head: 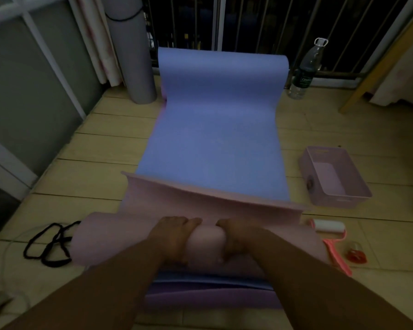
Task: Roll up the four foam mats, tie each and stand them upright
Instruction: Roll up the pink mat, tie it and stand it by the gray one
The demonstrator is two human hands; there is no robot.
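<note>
Close together, left hand (174, 236) and right hand (236, 236) gripping pink mat roll (110, 236), blue mat (215, 127) beneath.

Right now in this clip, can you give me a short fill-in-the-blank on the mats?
1. The left hand and right hand both grip a roll coloured ____.
2. The flat mat stretching away beyond it is ____.
3. The tied grey mat in the far corner stands ____.
Missing words: pink; blue; upright.

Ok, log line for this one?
rolling; left hand and right hand grip pink mat; grey mat tied, upright; blue mat unrolled; black cords on floor
</note>
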